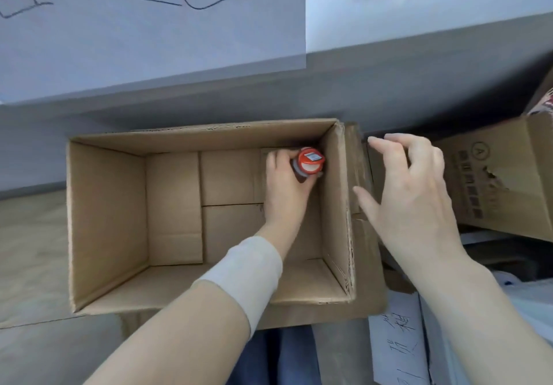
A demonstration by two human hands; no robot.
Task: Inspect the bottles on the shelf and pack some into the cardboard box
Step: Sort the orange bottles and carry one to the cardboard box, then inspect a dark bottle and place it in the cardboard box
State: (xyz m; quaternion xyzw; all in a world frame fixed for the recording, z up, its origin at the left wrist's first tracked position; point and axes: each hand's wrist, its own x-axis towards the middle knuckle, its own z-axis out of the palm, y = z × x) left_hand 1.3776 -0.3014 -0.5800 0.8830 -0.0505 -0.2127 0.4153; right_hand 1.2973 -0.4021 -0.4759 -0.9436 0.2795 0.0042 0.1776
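Gripping the bottle (308, 164) upright, left hand (285, 188) inside cardboard box (104, 220).

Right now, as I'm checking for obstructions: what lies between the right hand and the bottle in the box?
In the head view, the cardboard box's right wall and its outer flap stand between the right hand and the bottle.

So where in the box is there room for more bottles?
The box floor is bare from the left wall across the middle and along the near wall. It's crowded only in the far right corner, where the left hand holds the bottle.
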